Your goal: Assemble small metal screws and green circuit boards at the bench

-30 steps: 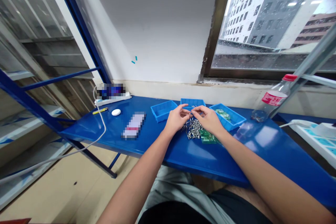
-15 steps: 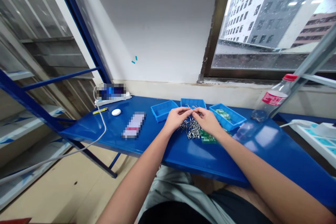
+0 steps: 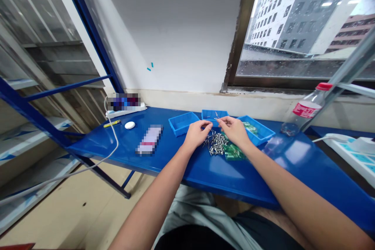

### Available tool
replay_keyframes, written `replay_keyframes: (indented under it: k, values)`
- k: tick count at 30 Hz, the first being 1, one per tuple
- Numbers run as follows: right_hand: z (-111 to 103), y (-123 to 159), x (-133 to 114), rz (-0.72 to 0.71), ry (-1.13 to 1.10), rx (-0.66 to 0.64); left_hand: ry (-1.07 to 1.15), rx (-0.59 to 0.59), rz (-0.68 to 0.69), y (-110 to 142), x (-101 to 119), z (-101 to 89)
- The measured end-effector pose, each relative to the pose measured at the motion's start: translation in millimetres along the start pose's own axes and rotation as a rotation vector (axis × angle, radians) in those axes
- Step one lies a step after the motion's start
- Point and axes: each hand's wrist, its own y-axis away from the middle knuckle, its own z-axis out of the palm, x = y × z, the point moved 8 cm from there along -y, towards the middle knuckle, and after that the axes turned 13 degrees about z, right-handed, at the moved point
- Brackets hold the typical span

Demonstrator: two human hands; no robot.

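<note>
My right hand [image 3: 233, 129] is closed in a pinch, and thin metal pins [image 3: 216, 116] stick up from its fingertips by the middle blue bin [image 3: 215, 113]. Just left of it, my left hand [image 3: 197, 133] is also closed, thumb against fingers; what it pinches, if anything, is too small to make out. Below the hands lies a pile of small silver metal parts [image 3: 216, 144], with thin-shanked pieces [image 3: 207, 140] at its left side. Touching the pile on the right are green circuit boards [image 3: 234, 152], partly hidden by my right wrist.
A left blue bin [image 3: 183, 123] and a right blue bin [image 3: 263, 136] flank the middle one; the right holds green boards [image 3: 249, 127]. A bottle [image 3: 306, 109] stands at the right. A blurred phone-like slab [image 3: 149, 140], white round case [image 3: 129, 125], yellow cutter [image 3: 111, 124] and cable [image 3: 117, 140] are leftward.
My hands were together at the fingertips and are now apart. The right hand has turned slightly, with thin pins showing at its fingertips; the left has shifted slightly left.
</note>
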Motion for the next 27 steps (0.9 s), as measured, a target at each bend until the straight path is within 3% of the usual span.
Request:
replay_keyframes:
  k: [3, 6, 11, 27]
  values:
    - [-8.0, -6.3, 7.5, 0.057, 0.097, 0.08, -0.147, -0.096, 0.114, 2.2, 6.9, 6.7]
    - [-10.0, -3.5, 3.1, 0.024, 0.14, 0.105, -0.215, -0.204, 0.195, 6.0, 7.0, 17.0]
    - [-3.7, 6.3, -6.3, -0.034, 0.154, 0.067, -0.235, -0.33, 0.18, 9.1, -2.6, 26.5]
    - [0.0, 9.3, -5.9, -0.077, 0.168, 0.053, -0.265, -0.324, 0.147, 6.7, -3.3, 23.1]
